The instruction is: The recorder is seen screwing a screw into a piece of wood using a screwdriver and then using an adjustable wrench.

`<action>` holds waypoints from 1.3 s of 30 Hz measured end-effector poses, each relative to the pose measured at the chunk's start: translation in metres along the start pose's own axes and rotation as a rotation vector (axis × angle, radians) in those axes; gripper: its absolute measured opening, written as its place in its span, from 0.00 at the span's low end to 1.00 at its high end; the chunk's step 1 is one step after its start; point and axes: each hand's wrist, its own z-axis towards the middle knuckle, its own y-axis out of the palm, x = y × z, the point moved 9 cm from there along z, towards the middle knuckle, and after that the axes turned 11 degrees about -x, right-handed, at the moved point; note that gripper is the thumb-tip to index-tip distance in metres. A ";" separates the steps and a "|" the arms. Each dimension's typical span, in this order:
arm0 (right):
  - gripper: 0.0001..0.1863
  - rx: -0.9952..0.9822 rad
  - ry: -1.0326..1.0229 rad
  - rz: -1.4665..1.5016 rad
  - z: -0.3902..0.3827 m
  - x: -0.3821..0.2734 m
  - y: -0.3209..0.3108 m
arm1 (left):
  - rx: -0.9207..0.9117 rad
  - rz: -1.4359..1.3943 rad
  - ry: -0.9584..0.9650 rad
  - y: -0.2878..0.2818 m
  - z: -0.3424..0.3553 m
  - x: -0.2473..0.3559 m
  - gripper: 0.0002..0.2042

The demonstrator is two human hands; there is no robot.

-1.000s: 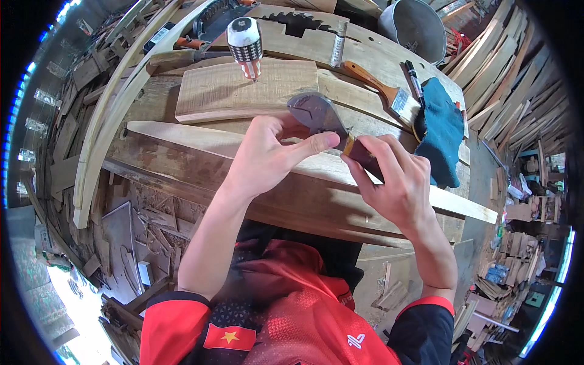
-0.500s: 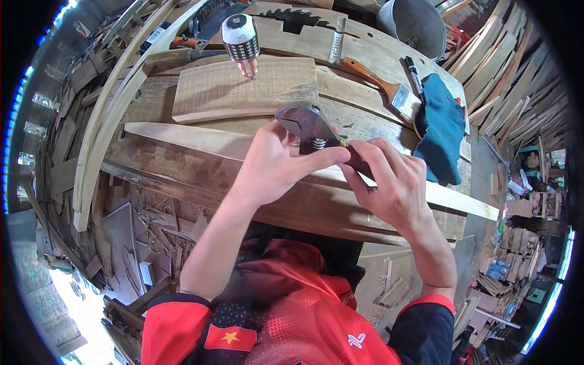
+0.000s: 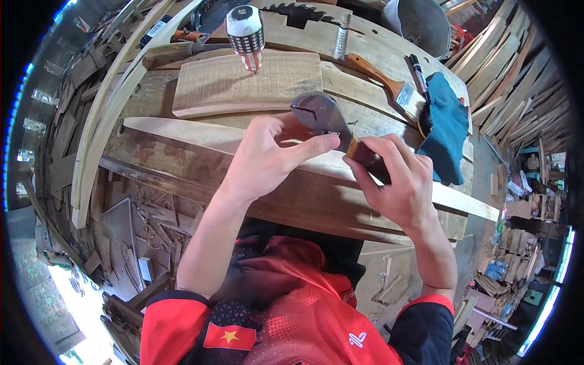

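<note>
An adjustable wrench [image 3: 322, 112] with a dark metal head and a dark reddish handle is held above the workbench [image 3: 304, 210]. My right hand [image 3: 401, 182] is closed round its handle, beside a yellowish band. My left hand [image 3: 258, 158] supports the head, its thumb pressed at the adjusting screw, which the thumb mostly hides. The jaws point to the upper left. Beneath the hands lies a long pale tapered wood strip [image 3: 182, 132]. Beyond the left hand is a thick wood block [image 3: 280, 82], with a checker-patterned, white-capped tool handle [image 3: 245, 36] upright over it.
Right of the block are a clear tube [image 3: 342, 38], a paintbrush [image 3: 374, 73], a black marker [image 3: 418, 74] and a teal cloth [image 3: 447, 128]. A toothed saw blade [image 3: 295, 13] and a grey bucket [image 3: 420, 27] lie at the far side. Long curved strips [image 3: 100, 131] lean at left.
The wrench has moved slightly right and its head is tilted differently. My left thumb now covers the screw that showed before. The right hand has shifted a little right and down the handle.
</note>
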 end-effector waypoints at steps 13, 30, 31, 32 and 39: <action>0.17 -0.013 0.006 0.097 -0.002 -0.001 0.005 | -0.011 0.305 -0.028 -0.002 0.002 0.000 0.15; 0.18 0.018 0.013 0.065 -0.007 0.001 0.005 | 0.014 0.242 -0.044 -0.002 -0.002 0.001 0.16; 0.18 0.018 0.010 0.067 -0.007 0.001 0.005 | 0.015 0.360 -0.005 0.000 -0.003 0.009 0.15; 0.18 0.016 0.010 0.056 -0.007 0.000 0.005 | 0.018 0.360 -0.005 0.000 -0.003 0.007 0.15; 0.18 -0.003 0.020 0.040 -0.008 -0.001 0.008 | 0.011 0.168 -0.050 -0.001 0.000 -0.009 0.15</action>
